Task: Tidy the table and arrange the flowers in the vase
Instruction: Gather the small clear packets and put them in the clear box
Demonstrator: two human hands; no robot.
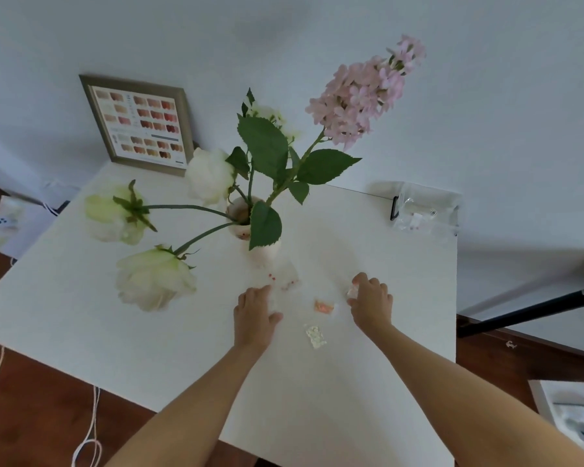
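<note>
Below a small white ceramic vase (241, 214) of white roses (154, 278) and pink blossom (363, 96), left hand (253, 310) lies flat; right hand (371, 299) pinches a clear packet (352, 292).

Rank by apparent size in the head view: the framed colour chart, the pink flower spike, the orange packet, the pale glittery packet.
1. Grey-framed colour swatch chart
2. Pink flower spike, nearer the camera, so unsure
3-4. Small orange packet and pale glittery packet: alike
</note>
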